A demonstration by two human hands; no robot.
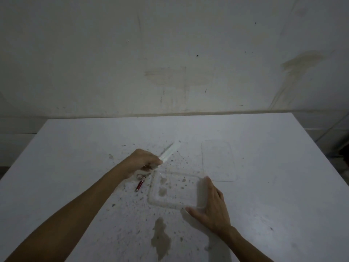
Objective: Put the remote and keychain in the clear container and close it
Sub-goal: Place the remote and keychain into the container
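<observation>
My left hand (pixel 140 162) grips the near end of a slim white remote (pixel 169 153), which points up and to the right, blurred, just above the table. Under that hand lies a keychain (pixel 140 183) with a red cylinder and a metal ring, flat on the table left of the clear container (pixel 174 190). The container is open with nothing inside it. My right hand (pixel 209 203) rests against the container's right wall, thumb at its near right corner. The clear lid (pixel 218 160) lies flat behind and right of the container.
The white table (pixel 75 167) is speckled with dark spots and has a brown stain (pixel 160 237) near the front. A stained white wall stands behind the table's far edge.
</observation>
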